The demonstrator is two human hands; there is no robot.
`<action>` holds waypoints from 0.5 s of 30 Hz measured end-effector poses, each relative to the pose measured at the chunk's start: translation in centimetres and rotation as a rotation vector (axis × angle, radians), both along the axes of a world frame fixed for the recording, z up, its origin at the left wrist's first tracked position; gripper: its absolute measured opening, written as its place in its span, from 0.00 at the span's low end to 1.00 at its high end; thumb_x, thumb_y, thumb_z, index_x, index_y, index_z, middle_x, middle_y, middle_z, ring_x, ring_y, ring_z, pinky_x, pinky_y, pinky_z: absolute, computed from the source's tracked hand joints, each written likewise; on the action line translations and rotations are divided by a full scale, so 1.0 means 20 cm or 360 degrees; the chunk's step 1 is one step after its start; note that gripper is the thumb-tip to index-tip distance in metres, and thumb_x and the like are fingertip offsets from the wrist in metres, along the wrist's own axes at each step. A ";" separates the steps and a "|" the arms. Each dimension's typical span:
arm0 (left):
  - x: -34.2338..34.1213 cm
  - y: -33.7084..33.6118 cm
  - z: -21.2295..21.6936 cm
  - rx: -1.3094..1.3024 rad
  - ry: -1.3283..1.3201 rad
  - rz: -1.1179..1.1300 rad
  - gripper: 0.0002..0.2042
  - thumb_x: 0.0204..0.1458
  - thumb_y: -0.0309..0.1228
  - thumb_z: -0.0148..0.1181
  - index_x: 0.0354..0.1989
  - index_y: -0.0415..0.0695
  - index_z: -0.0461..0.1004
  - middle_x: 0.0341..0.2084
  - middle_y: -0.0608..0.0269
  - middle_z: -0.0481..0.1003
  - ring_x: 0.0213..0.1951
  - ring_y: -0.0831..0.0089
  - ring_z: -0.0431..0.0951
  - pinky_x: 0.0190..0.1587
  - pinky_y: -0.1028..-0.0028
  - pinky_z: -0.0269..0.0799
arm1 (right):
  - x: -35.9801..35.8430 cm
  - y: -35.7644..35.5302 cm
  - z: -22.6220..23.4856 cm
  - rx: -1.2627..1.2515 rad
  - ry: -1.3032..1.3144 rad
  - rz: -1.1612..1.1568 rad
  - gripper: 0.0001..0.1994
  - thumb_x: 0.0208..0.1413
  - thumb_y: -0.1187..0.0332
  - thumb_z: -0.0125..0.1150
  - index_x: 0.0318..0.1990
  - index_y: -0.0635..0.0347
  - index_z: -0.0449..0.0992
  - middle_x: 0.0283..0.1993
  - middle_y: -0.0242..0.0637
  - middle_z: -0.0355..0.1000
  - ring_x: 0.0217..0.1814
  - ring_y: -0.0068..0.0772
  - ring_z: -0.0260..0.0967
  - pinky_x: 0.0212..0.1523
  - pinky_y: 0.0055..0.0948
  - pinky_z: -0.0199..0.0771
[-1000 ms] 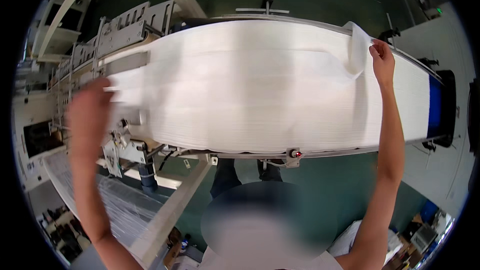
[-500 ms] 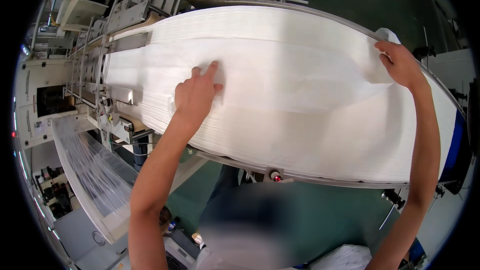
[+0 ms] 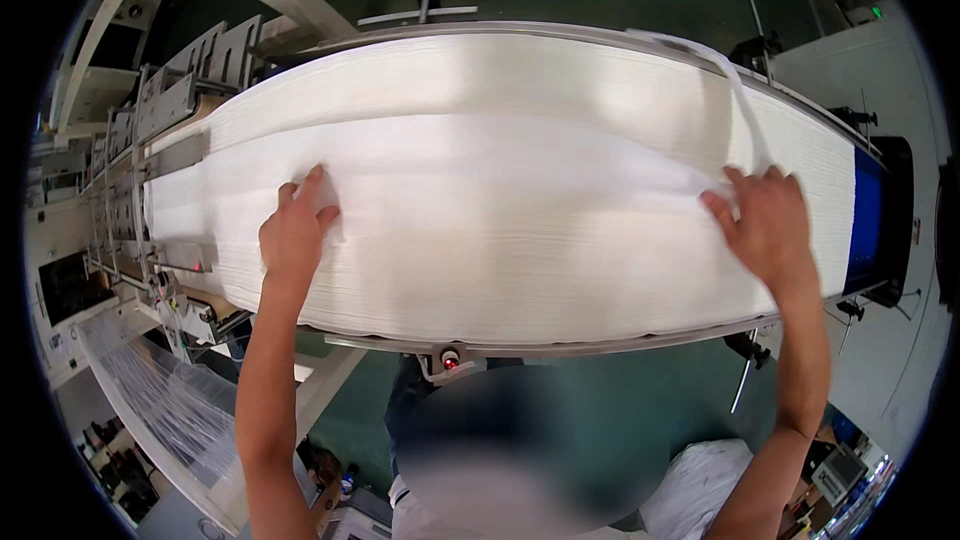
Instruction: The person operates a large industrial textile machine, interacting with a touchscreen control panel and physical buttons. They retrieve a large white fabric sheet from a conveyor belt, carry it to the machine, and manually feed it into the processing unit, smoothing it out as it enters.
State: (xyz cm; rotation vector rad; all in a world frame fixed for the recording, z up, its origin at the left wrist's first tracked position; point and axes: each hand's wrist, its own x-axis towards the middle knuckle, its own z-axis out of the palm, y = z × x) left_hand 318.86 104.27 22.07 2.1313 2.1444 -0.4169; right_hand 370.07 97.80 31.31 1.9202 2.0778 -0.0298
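Note:
A long row of thin white sheets [image 3: 520,290], packed on edge, fills the conveyor. Over its middle lies a loose white sheet [image 3: 450,155] that narrows toward the right. My left hand [image 3: 292,230] rests on the left part of this loose sheet, index finger and thumb spread. Toward the right end, my right hand [image 3: 768,230] has its fingers curled on the gathered sheet, slightly smeared by motion. From that hand a white strip of it runs up to the far rail. What lies under the right palm is hidden.
Metal rails [image 3: 560,347] edge the conveyor, with a red-lit sensor [image 3: 450,360] on the near one. Machine plates [image 3: 170,105] stand at the left end. A blue belt [image 3: 866,215] shows at the right. A frame with clear film [image 3: 165,390] sits lower left.
My right hand has come from the far rail toward me, drawing the loose sheet's end with it. My view has shifted right, so the left hand appears farther left on the sheet.

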 end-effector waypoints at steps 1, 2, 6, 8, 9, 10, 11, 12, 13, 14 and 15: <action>0.01 0.03 0.00 0.0007 0.0003 -0.0025 0.31 0.54 0.43 0.65 0.68 0.62 0.63 0.57 0.52 0.72 0.41 0.51 0.83 0.41 0.57 0.80 | 0.01 -0.06 -0.06 0.0060 0.0099 -0.0051 0.24 0.63 0.48 0.55 0.48 0.62 0.80 0.32 0.47 0.78 0.41 0.50 0.74 0.45 0.46 0.71; 0.02 0.03 0.00 0.0006 0.0015 -0.0031 0.31 0.54 0.43 0.65 0.68 0.62 0.63 0.57 0.52 0.72 0.41 0.51 0.83 0.41 0.57 0.80 | 0.02 -0.10 -0.11 0.0114 0.0206 -0.0084 0.22 0.63 0.50 0.57 0.48 0.61 0.81 0.33 0.47 0.78 0.42 0.49 0.75 0.44 0.45 0.73; 0.00 0.01 -0.02 0.0015 0.0041 -0.0047 0.32 0.55 0.43 0.65 0.69 0.61 0.63 0.57 0.51 0.71 0.41 0.52 0.83 0.41 0.58 0.80 | 0.18 0.02 -0.24 0.0039 0.0737 -0.0494 0.15 0.60 0.60 0.61 0.49 0.58 0.80 0.40 0.42 0.79 0.46 0.47 0.75 0.46 0.42 0.76; 0.00 0.01 -0.02 0.0009 0.0046 -0.0053 0.32 0.54 0.43 0.65 0.68 0.61 0.63 0.57 0.51 0.71 0.41 0.52 0.83 0.41 0.58 0.80 | 0.17 0.08 -0.25 0.0218 0.0467 -0.0286 0.13 0.58 0.67 0.63 0.49 0.57 0.80 0.45 0.39 0.79 0.50 0.46 0.75 0.49 0.40 0.77; 0.00 0.02 -0.02 0.0007 0.0048 -0.0053 0.31 0.54 0.43 0.65 0.68 0.61 0.63 0.56 0.51 0.72 0.42 0.53 0.83 0.41 0.58 0.80 | 0.14 0.09 -0.24 0.0301 0.0330 -0.0049 0.15 0.54 0.75 0.63 0.50 0.57 0.80 0.52 0.37 0.77 0.56 0.44 0.72 0.52 0.40 0.76; 0.00 0.01 -0.01 -0.0001 0.0042 -0.0041 0.31 0.54 0.43 0.65 0.68 0.61 0.63 0.56 0.51 0.72 0.41 0.52 0.83 0.40 0.58 0.80 | 0.10 0.12 -0.21 0.0384 0.0225 0.0215 0.15 0.53 0.76 0.63 0.50 0.57 0.80 0.52 0.37 0.76 0.57 0.44 0.72 0.53 0.39 0.76; 0.01 0.01 0.00 -0.0005 0.0039 -0.0031 0.31 0.54 0.44 0.65 0.68 0.61 0.63 0.56 0.51 0.72 0.41 0.52 0.83 0.40 0.58 0.80 | 0.04 0.15 -0.19 0.0472 0.0123 0.0478 0.16 0.53 0.77 0.62 0.50 0.57 0.79 0.53 0.37 0.76 0.58 0.44 0.71 0.53 0.39 0.76; 0.02 0.01 0.01 -0.0009 0.0036 -0.0020 0.31 0.54 0.44 0.65 0.68 0.61 0.64 0.55 0.51 0.72 0.41 0.52 0.83 0.40 0.58 0.80 | 0.01 0.19 -0.19 0.0562 0.0021 0.0740 0.17 0.52 0.78 0.62 0.51 0.57 0.79 0.54 0.38 0.76 0.59 0.44 0.70 0.54 0.39 0.75; 0.01 0.01 0.00 -0.0001 0.0037 -0.0017 0.32 0.54 0.44 0.65 0.68 0.61 0.64 0.55 0.51 0.72 0.41 0.52 0.83 0.40 0.58 0.80 | 0.00 0.23 -0.22 0.0491 0.0173 0.0766 0.18 0.54 0.77 0.61 0.53 0.58 0.77 0.55 0.42 0.75 0.56 0.45 0.72 0.54 0.40 0.74; 0.01 0.01 -0.01 0.0009 0.0033 -0.0025 0.32 0.54 0.44 0.65 0.68 0.61 0.64 0.55 0.51 0.73 0.40 0.52 0.83 0.40 0.58 0.80 | 0.00 0.26 -0.24 0.0314 0.0417 0.0531 0.18 0.54 0.77 0.61 0.54 0.59 0.77 0.54 0.43 0.75 0.55 0.46 0.72 0.54 0.40 0.74; 0.00 0.02 -0.01 0.0020 0.0028 -0.0035 0.32 0.53 0.44 0.66 0.68 0.61 0.64 0.54 0.52 0.73 0.40 0.52 0.83 0.40 0.58 0.80 | 0.00 0.30 -0.26 0.0134 0.0655 0.0293 0.18 0.55 0.76 0.61 0.54 0.59 0.76 0.54 0.43 0.75 0.55 0.46 0.72 0.54 0.41 0.74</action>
